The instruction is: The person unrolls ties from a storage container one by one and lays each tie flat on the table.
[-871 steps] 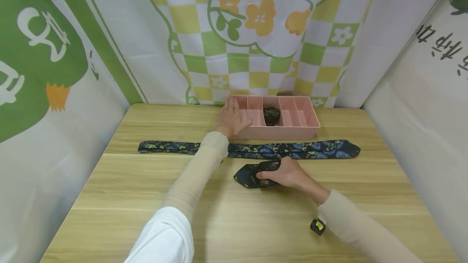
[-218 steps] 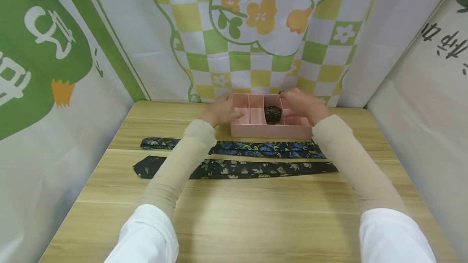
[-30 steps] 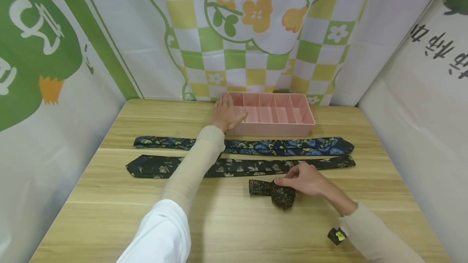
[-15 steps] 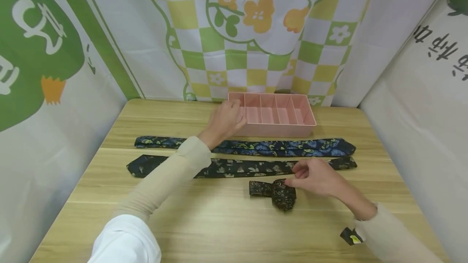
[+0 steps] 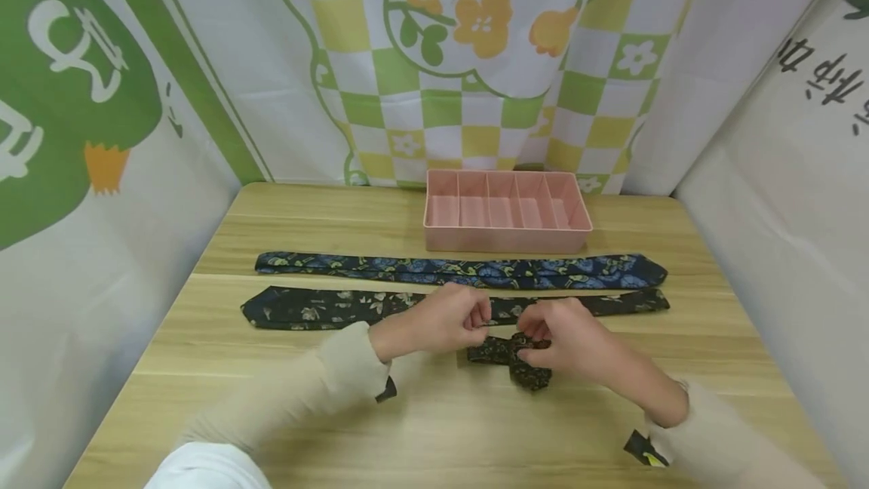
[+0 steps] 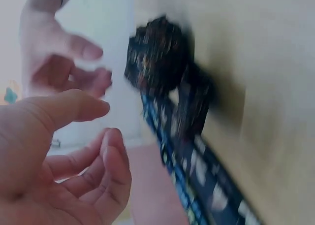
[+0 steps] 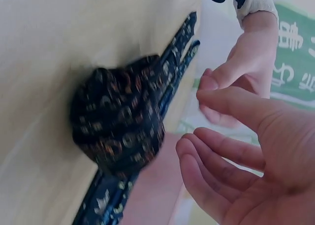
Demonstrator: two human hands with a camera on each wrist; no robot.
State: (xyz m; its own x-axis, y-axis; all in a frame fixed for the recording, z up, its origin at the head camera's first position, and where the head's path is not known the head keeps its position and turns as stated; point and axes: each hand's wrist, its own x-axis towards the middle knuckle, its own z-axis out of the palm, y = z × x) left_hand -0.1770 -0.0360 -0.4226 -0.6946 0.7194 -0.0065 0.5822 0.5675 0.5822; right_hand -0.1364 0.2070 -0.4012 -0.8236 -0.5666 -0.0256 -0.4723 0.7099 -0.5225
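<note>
A dark patterned necktie point(image 5: 529, 374), rolled into a bundle with a short end sticking out to the left, lies on the table before me. Just right of it hovers my right hand point(image 5: 577, 342), fingers bent loosely; the right wrist view shows a gap between fingertips and bundle. My left hand point(image 5: 437, 321) is at its left, holding nothing, with thumb and fingers apart in the left wrist view. Behind the hands a black floral necktie point(image 5: 312, 309) lies stretched out, partly covered by them. Beyond it, a navy and blue necktie point(image 5: 475, 272) lies roughly parallel.
At the back of the wooden table point(image 5: 434, 429) stands a pink box point(image 5: 505, 240) with several compartments side by side. A patterned curtain point(image 5: 475, 112) hangs right behind the box, and printed cloth walls flank the table.
Earlier the rolled necktie sat in the box and the floral one was bundled; now the floral one is stretched out and the roll is on the table. My left hand has left the box.
</note>
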